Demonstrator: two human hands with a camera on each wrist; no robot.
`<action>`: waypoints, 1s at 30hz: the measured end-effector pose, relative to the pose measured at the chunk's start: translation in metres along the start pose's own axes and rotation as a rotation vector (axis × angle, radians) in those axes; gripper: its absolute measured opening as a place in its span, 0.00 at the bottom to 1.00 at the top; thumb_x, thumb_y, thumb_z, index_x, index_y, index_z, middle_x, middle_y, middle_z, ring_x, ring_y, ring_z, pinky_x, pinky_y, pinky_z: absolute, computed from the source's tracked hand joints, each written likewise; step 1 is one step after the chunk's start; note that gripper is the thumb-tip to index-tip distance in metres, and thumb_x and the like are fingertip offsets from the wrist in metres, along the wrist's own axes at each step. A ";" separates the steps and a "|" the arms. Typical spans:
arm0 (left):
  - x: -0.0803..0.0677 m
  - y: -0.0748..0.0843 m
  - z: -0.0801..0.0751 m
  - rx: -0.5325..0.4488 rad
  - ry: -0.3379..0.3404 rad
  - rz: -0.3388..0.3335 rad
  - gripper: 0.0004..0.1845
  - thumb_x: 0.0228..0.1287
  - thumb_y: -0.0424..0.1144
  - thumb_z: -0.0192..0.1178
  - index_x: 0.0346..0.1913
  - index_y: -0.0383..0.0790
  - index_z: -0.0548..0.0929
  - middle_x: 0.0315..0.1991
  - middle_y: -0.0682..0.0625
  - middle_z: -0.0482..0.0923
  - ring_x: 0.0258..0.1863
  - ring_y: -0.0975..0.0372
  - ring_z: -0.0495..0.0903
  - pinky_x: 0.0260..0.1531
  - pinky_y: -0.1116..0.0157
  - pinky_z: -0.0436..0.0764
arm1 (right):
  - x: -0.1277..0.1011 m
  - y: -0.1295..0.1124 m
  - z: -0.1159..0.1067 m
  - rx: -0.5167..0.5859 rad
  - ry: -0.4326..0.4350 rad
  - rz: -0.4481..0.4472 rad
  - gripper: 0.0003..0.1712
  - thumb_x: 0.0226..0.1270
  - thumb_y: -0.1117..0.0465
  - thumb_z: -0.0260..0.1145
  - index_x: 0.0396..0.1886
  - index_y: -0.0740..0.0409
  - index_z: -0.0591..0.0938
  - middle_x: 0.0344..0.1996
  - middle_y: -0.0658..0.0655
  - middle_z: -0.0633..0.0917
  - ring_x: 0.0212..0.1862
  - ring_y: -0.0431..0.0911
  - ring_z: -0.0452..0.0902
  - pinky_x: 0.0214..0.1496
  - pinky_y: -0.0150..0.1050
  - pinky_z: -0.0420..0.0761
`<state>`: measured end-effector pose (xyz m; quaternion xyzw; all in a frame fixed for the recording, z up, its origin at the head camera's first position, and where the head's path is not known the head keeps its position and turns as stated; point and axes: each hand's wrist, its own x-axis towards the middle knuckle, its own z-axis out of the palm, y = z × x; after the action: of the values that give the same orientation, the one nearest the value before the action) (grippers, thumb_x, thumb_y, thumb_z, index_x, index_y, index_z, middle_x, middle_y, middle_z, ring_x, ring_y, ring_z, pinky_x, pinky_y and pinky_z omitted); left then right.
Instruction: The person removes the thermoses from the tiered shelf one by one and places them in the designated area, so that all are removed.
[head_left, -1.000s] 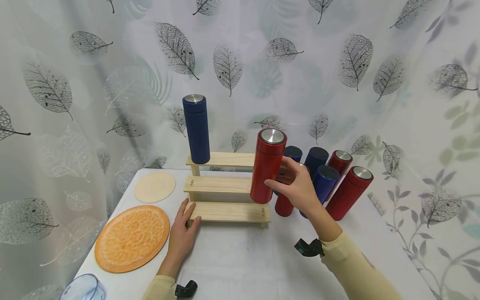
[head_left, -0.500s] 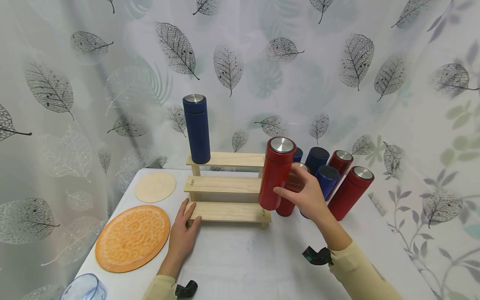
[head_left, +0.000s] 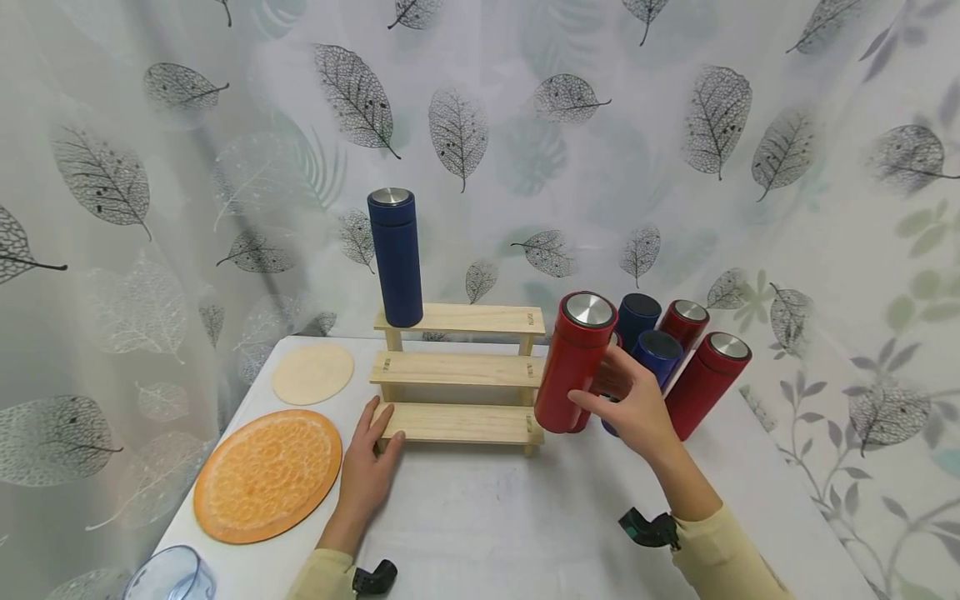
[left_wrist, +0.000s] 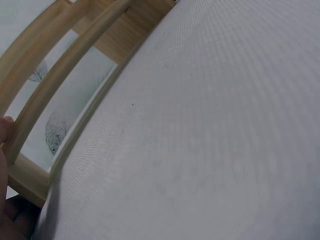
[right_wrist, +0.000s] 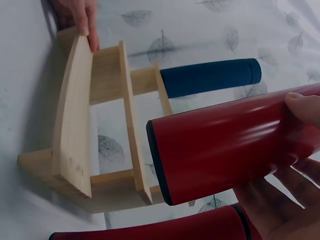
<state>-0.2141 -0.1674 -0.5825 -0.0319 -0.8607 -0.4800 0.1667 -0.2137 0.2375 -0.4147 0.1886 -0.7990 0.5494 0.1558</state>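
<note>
Head view: right hand (head_left: pixel 633 408) grips unlabelled red flask (head_left: pixel 573 361); left hand (head_left: pixel 367 467) rests flat against wooden rack (head_left: pixel 457 368).

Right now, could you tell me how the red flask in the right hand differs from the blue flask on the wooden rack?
The red flask is held by the right hand beside the rack's right end, slightly tilted; the blue flask stands upright and untouched on the top step of the wooden rack. They differ in colour, red against dark blue. Both are slim cylinders with a silver-topped cap.
</note>
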 end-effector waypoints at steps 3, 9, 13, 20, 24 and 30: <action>0.000 0.001 0.000 0.006 -0.001 0.001 0.30 0.81 0.41 0.65 0.80 0.38 0.74 0.86 0.43 0.55 0.85 0.47 0.54 0.79 0.42 0.59 | -0.006 0.004 -0.003 0.003 0.010 0.009 0.38 0.66 0.68 0.79 0.75 0.57 0.78 0.62 0.60 0.86 0.58 0.40 0.86 0.58 0.38 0.86; 0.000 0.001 0.000 0.009 0.008 0.002 0.30 0.81 0.42 0.66 0.80 0.39 0.74 0.86 0.44 0.56 0.84 0.48 0.55 0.79 0.42 0.60 | -0.014 0.011 -0.008 0.004 0.018 0.018 0.38 0.66 0.70 0.79 0.75 0.60 0.77 0.62 0.57 0.86 0.59 0.38 0.84 0.59 0.35 0.85; 0.000 0.000 0.000 0.000 0.003 -0.007 0.31 0.81 0.42 0.66 0.80 0.40 0.74 0.87 0.45 0.56 0.85 0.49 0.54 0.79 0.43 0.59 | -0.021 0.016 -0.010 0.020 0.020 0.017 0.38 0.66 0.71 0.78 0.75 0.62 0.77 0.61 0.50 0.87 0.59 0.38 0.84 0.59 0.32 0.84; 0.000 0.000 0.001 0.005 0.003 -0.009 0.31 0.81 0.42 0.66 0.80 0.40 0.74 0.86 0.44 0.56 0.85 0.48 0.54 0.79 0.42 0.60 | -0.029 0.023 -0.013 0.033 0.023 0.018 0.38 0.65 0.73 0.78 0.75 0.64 0.77 0.60 0.43 0.86 0.59 0.37 0.84 0.59 0.30 0.83; 0.000 0.001 0.000 0.000 0.000 -0.012 0.31 0.81 0.42 0.66 0.80 0.40 0.74 0.87 0.44 0.55 0.85 0.48 0.53 0.79 0.43 0.59 | -0.032 0.028 -0.014 0.038 0.029 0.035 0.38 0.65 0.73 0.78 0.74 0.64 0.77 0.60 0.43 0.86 0.60 0.37 0.84 0.59 0.31 0.83; -0.001 0.002 -0.001 -0.005 -0.005 -0.017 0.31 0.81 0.42 0.65 0.80 0.40 0.73 0.87 0.45 0.55 0.85 0.49 0.53 0.79 0.43 0.59 | -0.039 0.035 -0.016 0.006 0.021 0.075 0.38 0.67 0.70 0.79 0.76 0.61 0.76 0.61 0.44 0.85 0.60 0.35 0.83 0.59 0.31 0.82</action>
<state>-0.2123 -0.1669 -0.5803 -0.0264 -0.8602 -0.4833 0.1603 -0.1949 0.2690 -0.4559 0.1531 -0.8023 0.5590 0.1427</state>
